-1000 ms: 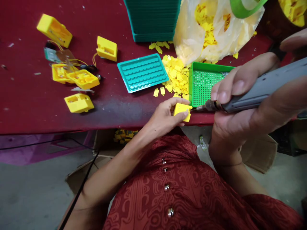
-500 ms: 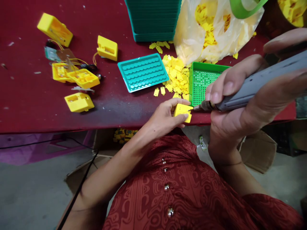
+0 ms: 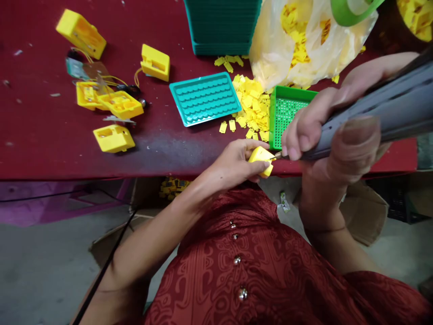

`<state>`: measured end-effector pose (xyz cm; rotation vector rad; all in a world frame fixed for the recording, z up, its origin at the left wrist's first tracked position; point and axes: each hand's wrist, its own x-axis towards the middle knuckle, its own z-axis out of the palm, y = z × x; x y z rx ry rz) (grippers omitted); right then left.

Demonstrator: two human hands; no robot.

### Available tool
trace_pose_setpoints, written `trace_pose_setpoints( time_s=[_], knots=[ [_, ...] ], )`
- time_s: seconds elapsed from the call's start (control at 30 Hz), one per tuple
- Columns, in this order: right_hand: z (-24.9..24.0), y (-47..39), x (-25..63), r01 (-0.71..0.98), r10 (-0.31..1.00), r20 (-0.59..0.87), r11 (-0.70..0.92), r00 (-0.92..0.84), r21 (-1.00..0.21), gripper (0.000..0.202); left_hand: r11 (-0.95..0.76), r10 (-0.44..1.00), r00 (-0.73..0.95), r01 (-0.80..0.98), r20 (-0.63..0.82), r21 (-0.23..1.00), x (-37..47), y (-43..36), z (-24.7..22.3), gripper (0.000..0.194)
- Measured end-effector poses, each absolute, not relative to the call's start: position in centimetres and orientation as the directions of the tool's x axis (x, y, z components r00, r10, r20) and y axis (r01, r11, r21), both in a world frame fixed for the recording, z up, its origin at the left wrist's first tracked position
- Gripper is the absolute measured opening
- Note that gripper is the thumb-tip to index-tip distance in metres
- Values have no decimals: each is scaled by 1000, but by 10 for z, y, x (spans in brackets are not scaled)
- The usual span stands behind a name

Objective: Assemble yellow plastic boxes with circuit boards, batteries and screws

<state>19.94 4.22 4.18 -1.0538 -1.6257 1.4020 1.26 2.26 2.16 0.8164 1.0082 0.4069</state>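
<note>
Near the table's front edge my left hand (image 3: 237,162) grips a small yellow plastic housing (image 3: 261,155) between thumb and fingers. My right hand (image 3: 314,122) is wrapped round a grey electric screwdriver (image 3: 358,113), held slanting down to the left. Its thin bit meets the right side of the housing, by my left thumb; whether a screw sits there is too small to tell. Just beyond the housing stands a green perforated basket (image 3: 287,118), partly hidden by my right hand. A heap of small yellow plastic tabs (image 3: 252,106) lies left of the basket.
A teal ridged tray (image 3: 206,98) lies mid-table, with a stack of teal trays (image 3: 222,27) behind. A plastic bag (image 3: 270,54) of yellow parts stands at the back. Several yellow housings, one a box (image 3: 114,138), and wired parts lie left. A black cable (image 3: 104,266) hangs by my left arm.
The yellow housing has tilted in my left hand. My right hand has shifted its hold, and the screwdriver's rear end has swung lower. The whole view has shifted slightly.
</note>
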Motion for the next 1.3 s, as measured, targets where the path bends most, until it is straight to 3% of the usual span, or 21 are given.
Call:
trace_pose_setpoints(
  time_s=[0.27, 0.43, 0.57, 0.67, 0.73, 0.87, 1.0, 1.2, 1.3],
  knots=[
    [77, 37, 190, 96, 913, 47, 94, -406, -991, 81, 678, 576, 532, 114, -621, 727, 17, 29, 27, 33],
    [57, 40, 190, 132, 903, 100, 170, -418, -977, 87, 621, 602, 574, 102, -556, 777, 17, 31, 12, 31],
    [25, 46, 212, 98, 884, 323, 375, -338, -922, 86, 375, 774, 474, 191, -420, 907, 16, 30, -1, 33],
    [22, 36, 235, 76, 867, 459, 480, -194, -874, 73, 406, 756, 484, 181, -440, 896, 4, 30, -4, 39],
    [29, 20, 249, 135, 905, 415, 424, -93, -896, 73, 508, 703, 511, 126, -495, 852, -10, 29, -3, 48],
    [48, -14, 270, 139, 967, 210, 190, 146, -972, 90, 544, 759, 402, 40, -512, 838, -35, 33, -1, 56],
    [53, -32, 291, 145, 926, 163, 120, 339, -982, 82, 546, 756, 399, 53, -519, 836, -36, 42, 4, 62],
    [45, -27, 350, 145, 938, 173, 135, 299, -980, 72, 552, 736, 430, 65, -523, 831, -14, 49, 7, 63],
    [36, -1, 379, 314, 951, 171, 85, 259, -946, 59, 583, 706, 450, 68, -546, 810, -2, 48, 6, 61]
  ],
)
